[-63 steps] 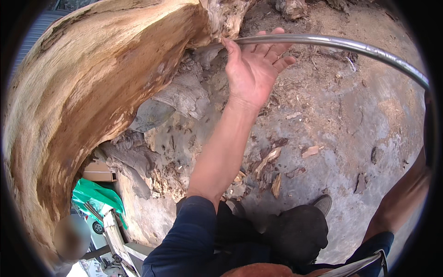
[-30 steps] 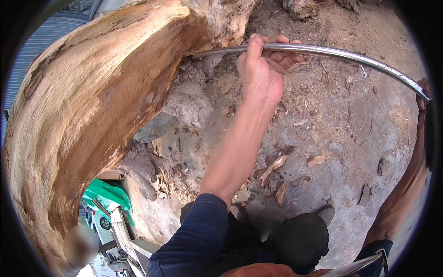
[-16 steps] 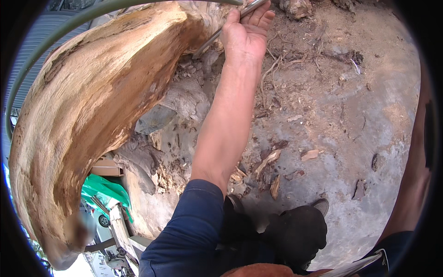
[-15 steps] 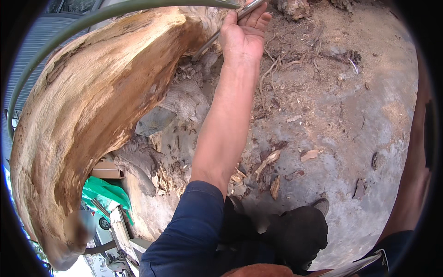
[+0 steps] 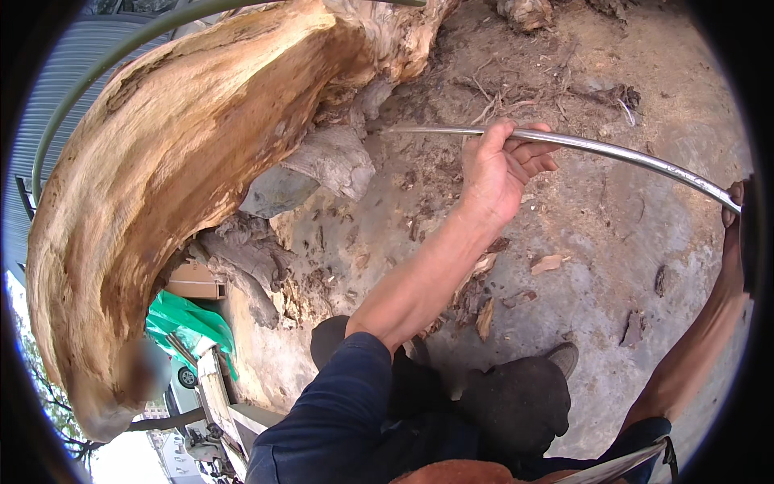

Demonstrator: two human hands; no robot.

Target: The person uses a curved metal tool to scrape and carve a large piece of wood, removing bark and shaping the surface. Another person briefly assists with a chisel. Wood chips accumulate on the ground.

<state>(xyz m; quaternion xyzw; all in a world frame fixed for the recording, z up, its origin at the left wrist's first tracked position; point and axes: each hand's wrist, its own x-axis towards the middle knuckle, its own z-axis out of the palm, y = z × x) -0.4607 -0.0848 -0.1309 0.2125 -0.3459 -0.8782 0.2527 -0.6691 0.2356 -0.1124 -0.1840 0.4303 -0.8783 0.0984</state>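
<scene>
A long shiny metal bar (image 5: 613, 148) lies across the right half of the view, its narrower end pointing at the wood. My left hand (image 5: 504, 169) holds it partway along, with the thumb over the top and the fingers behind. At the far right edge my right hand (image 5: 732, 200), partly cut off, grips the bar near its other end. To the left rises a large bare trunk (image 5: 193, 129), pale brown and curved, with rough root stubs (image 5: 334, 161) beneath it. The bar's tip stands apart from the trunk.
Wood chips (image 5: 484, 319) and thin roots (image 5: 504, 101) litter the dirty concrete floor (image 5: 597, 274). A grey stone (image 5: 278, 192) sits under the trunk. A green sheet (image 5: 189, 323) and a cardboard box (image 5: 195, 282) lie behind it. A green hose-like tube (image 5: 89, 77) arcs over the upper left.
My left hand has come back from the trunk, down and to the right, bringing the bar away from the wood. My right hand now shows on the bar at the right edge.
</scene>
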